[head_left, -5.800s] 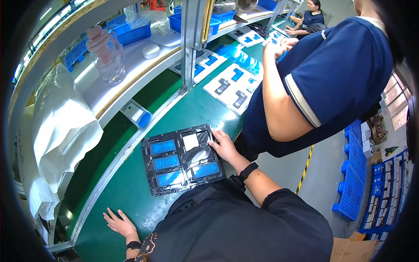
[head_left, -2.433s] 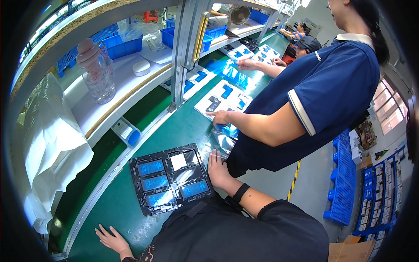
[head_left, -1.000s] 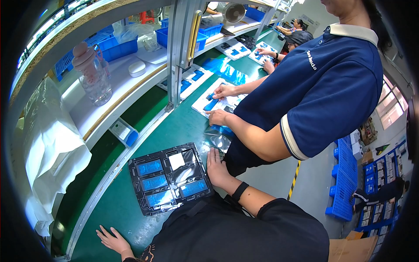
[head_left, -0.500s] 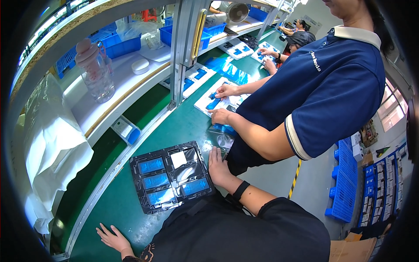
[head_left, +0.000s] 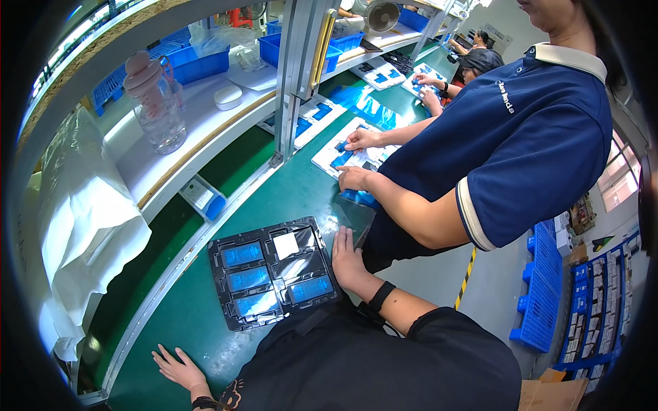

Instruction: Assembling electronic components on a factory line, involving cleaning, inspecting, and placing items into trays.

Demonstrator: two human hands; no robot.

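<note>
Count: black tray [head_left: 273, 268], 1. Blue pieces [head_left: 249, 279] inside, 4 (three in the left column, one in the right). White square [head_left: 286, 244], 1. Pink-lidded bottle [head_left: 156, 109], 1. White rounded case [head_left: 227, 97], 1. Yellow-black floor stripe [head_left: 467, 277], 1. Co-workers [head_left: 531, 151], at least 3.

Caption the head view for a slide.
Left hand on a green bench, right hand beside a black tray of blue pieces, a co-worker nearby.

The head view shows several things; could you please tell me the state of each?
Black tray, flat on the green table, holding blue pieces
Left hand, open, on the table
Right hand, open, beside the tray
Bottle, upright, lid on
White wrapping, crumpled
Fan, running or not: cannot tell
</note>
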